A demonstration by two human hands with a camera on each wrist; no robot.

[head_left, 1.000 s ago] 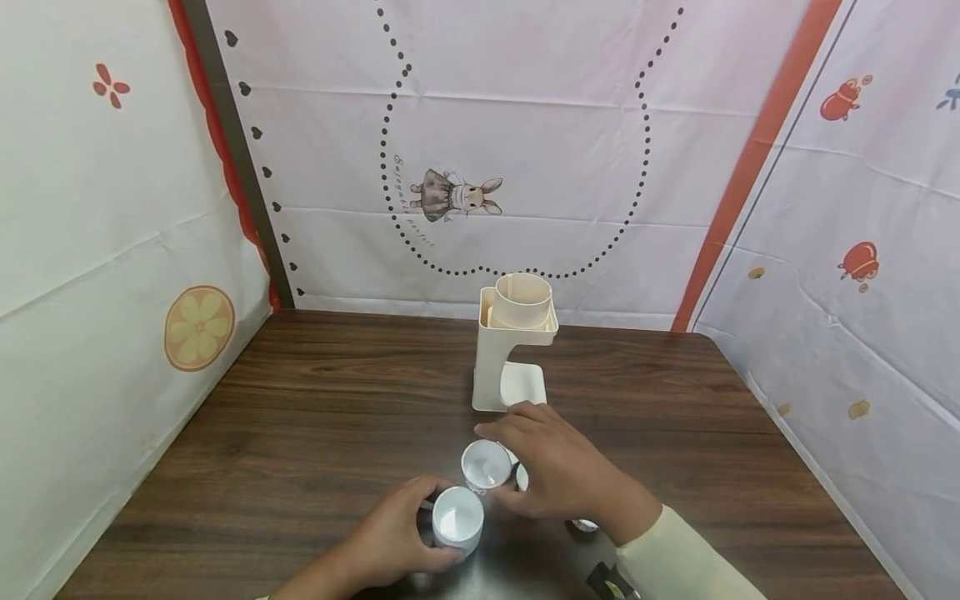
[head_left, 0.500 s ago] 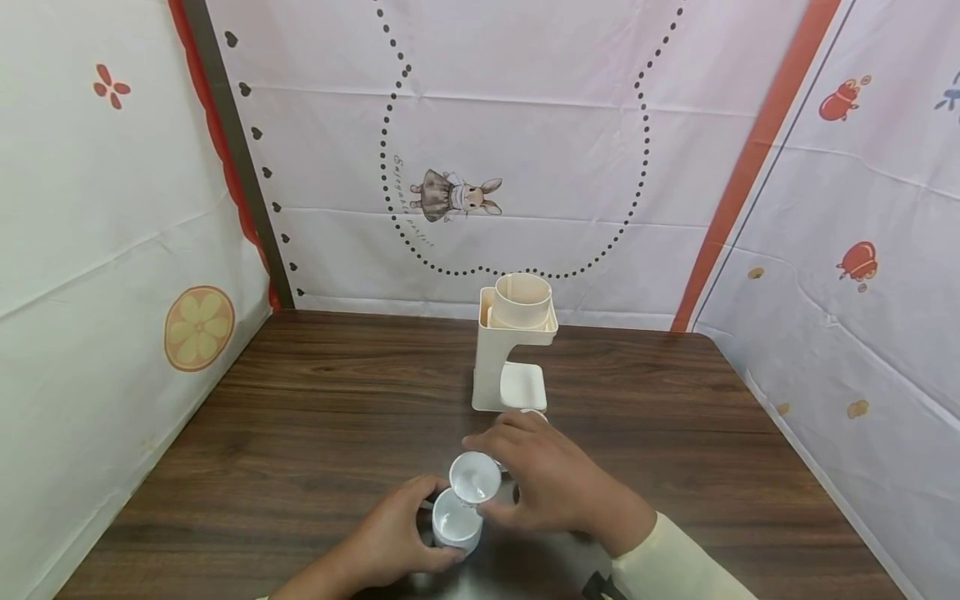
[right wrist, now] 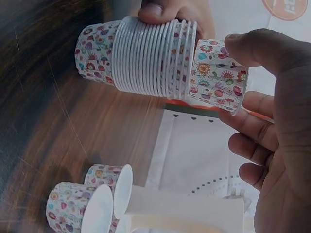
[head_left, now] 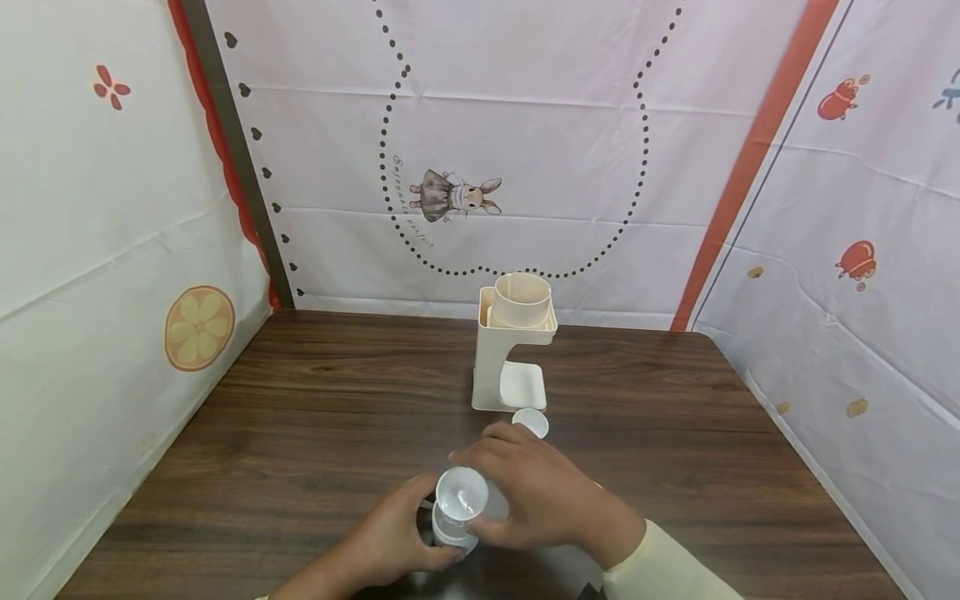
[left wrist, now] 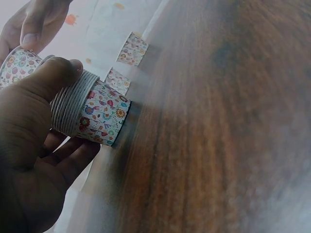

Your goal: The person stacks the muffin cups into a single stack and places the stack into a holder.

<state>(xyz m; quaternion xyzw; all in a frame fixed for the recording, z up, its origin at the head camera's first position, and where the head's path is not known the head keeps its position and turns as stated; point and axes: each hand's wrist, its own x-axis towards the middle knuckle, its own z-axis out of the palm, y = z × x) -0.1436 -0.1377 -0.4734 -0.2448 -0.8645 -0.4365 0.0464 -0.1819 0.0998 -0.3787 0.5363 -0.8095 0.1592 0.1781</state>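
Note:
A tall stack of nested paper cups (right wrist: 150,57) with a colourful floral print stands upright on the table, its white rims packed closely together. My left hand (head_left: 393,533) grips the stack around its side, thumb and fingers on the rims. A single paper cup (right wrist: 218,77) of the same print is pinched at its rim between the thumb and fingers of my right hand (head_left: 532,492). Its base is right at the mouth of the stack's top cup, and in the head view it overlaps the stack. Its white inside faces up.
A cream two-level holder (head_left: 491,358) with a round tube on top stands at the back of the wooden table (head_left: 337,392). Loose floral cups stand before it; one cup (head_left: 531,422) shows past my right hand, and another cup (right wrist: 68,206) shows in the right wrist view.
My right hand has carried the single cup left and towards me, from beside the stack to over its mouth. A loose cup near the holder has come into sight. My left hand stays put.

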